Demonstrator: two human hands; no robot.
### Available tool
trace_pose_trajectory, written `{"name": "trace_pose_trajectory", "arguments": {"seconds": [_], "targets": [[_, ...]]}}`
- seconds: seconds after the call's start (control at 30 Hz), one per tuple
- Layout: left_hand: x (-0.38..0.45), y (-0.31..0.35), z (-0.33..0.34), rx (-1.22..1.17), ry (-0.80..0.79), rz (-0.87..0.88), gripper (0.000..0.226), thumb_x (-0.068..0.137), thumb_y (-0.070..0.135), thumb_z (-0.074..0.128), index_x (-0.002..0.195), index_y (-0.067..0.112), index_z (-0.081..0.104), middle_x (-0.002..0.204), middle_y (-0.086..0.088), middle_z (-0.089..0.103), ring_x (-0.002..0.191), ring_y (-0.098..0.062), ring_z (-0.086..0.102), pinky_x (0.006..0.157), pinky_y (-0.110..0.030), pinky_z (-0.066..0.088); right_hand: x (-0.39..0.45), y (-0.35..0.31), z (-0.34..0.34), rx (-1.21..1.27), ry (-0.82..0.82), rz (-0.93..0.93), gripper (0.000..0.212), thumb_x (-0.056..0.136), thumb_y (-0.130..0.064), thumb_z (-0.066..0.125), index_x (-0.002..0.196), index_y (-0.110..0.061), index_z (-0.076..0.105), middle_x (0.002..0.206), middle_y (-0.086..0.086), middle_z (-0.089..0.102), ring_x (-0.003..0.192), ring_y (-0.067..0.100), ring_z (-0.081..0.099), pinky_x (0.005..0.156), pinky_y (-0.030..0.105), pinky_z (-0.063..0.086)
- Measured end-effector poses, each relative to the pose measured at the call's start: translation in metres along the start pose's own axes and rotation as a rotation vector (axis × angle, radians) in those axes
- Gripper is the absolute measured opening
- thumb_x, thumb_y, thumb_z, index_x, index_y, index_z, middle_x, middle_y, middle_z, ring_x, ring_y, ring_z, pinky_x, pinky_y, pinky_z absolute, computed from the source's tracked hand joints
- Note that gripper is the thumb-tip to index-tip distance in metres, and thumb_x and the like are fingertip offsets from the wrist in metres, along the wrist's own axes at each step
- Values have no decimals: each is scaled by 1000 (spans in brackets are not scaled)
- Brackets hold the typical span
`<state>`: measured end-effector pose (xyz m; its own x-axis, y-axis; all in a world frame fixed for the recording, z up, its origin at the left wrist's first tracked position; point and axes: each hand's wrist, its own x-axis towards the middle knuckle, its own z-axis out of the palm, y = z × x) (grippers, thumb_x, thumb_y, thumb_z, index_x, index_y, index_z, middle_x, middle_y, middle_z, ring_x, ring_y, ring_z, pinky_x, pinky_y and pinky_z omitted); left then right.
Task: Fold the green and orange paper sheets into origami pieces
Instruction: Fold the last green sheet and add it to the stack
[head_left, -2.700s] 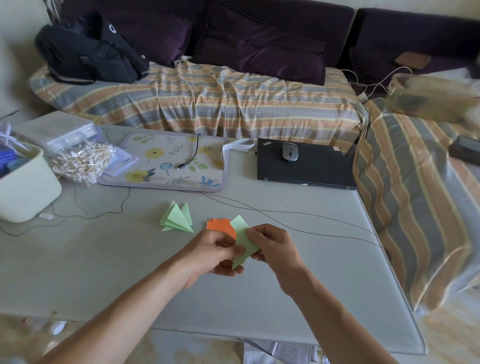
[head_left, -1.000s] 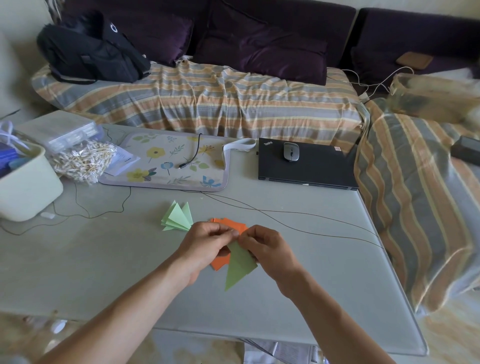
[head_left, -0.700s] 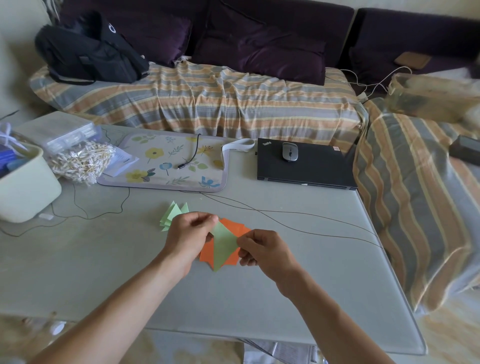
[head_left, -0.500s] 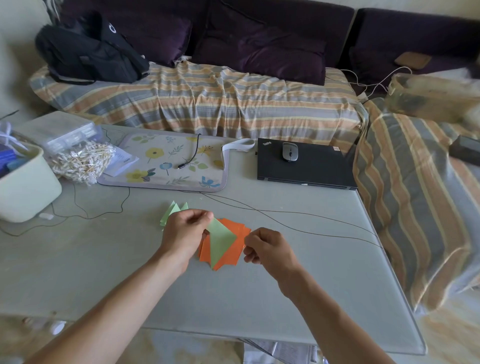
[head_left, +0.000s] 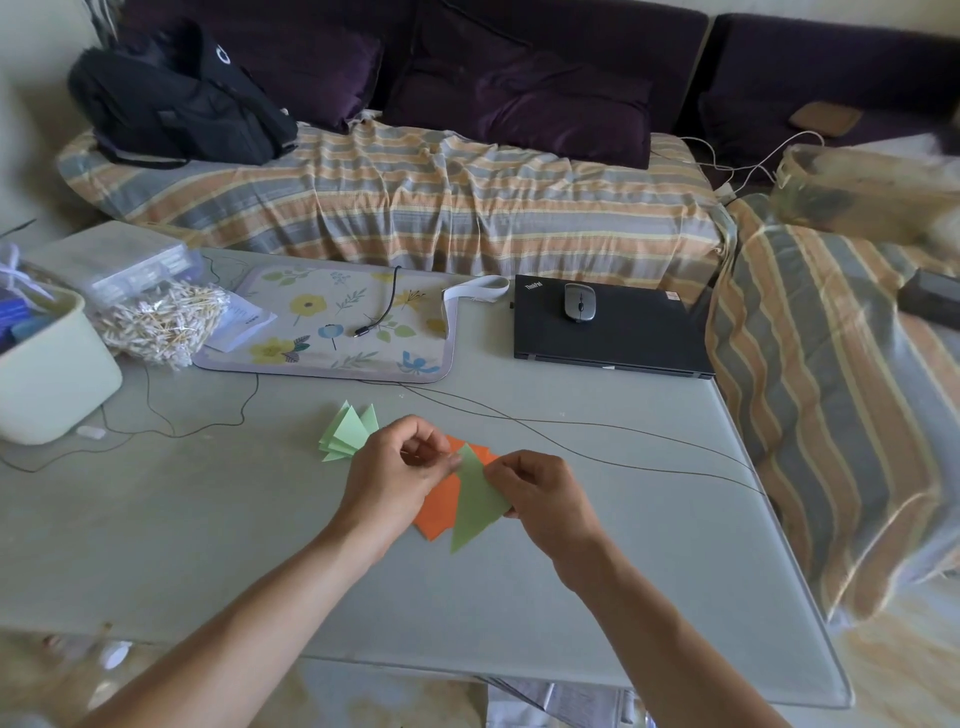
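Green paper triangle (head_left: 475, 499), earlier in the left hand (head_left: 400, 478) alone, now pinched in both hands' grip, right hand (head_left: 540, 493) included.

The table (head_left: 208, 545) looks like frosted glass, smooth with a dull sheen, and the green paper (head_left: 475, 501) and orange paper (head_left: 441, 506) on it are plain matt sheets with crisp creases, same as the folded green pieces (head_left: 347, 434). Laptop (head_left: 618, 332) is matt black plastic with a glossy silver mouse (head_left: 579, 302) on top, next to a soft floral mat (head_left: 337, 322) and a crinkly clear plastic bag (head_left: 156, 317). Behind that it's all cloth: a rumpled striped woven cover (head_left: 441, 208) and velvety purple cushions (head_left: 561, 111).
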<state>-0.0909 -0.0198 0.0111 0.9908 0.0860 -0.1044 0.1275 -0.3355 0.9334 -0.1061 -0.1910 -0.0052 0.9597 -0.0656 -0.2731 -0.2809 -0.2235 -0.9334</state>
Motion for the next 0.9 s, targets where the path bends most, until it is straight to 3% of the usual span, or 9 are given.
{"name": "trace_pose_trajectory", "arguments": {"seconds": [0.13, 0.3, 0.53, 0.67, 0.9], "targets": [[-1, -1, 1, 32, -27, -2, 9, 80, 25, 86, 78, 21, 78, 71, 9, 71, 62, 0, 60, 61, -10, 44, 0, 2, 0, -37, 0, -25, 19, 93, -25, 63, 81, -13, 71, 68, -6, 60, 65, 12, 50, 67, 32, 43], [-3, 1, 2, -150, -135, -128, 4, 86, 16, 81, 90, 15, 80, 78, -6, 77, 70, -14, 70, 70, -25, 55, 0, 3, 1, -28, -27, -58, 18, 95, -21, 62, 83, -10, 69, 70, -5, 61, 66, 12, 50, 69, 32, 42], [-4, 3, 3, -259, -145, -182, 4, 85, 9, 80, 87, 10, 78, 73, -1, 75, 65, -8, 70, 61, -13, 53, 0, 4, 3, 20, -78, -84, 18, 95, -23, 62, 82, -12, 68, 76, 0, 66, 72, 15, 55, 72, 35, 46], [-3, 2, 3, -236, -136, -170, 7, 83, 8, 82, 87, 10, 78, 80, -9, 78, 69, -13, 72, 68, -17, 56, 1, 4, 2, 8, -59, -74, 17, 94, -23, 63, 81, -13, 69, 74, -2, 65, 70, 14, 54, 70, 34, 44], [-3, 2, 3, -197, -189, -166, 7, 87, 9, 77, 89, 2, 77, 73, -1, 74, 59, -4, 67, 59, -11, 49, -1, 2, 1, -23, -49, -51, 17, 95, -22, 63, 82, -13, 70, 74, -2, 66, 69, 12, 54, 69, 31, 44]]}}
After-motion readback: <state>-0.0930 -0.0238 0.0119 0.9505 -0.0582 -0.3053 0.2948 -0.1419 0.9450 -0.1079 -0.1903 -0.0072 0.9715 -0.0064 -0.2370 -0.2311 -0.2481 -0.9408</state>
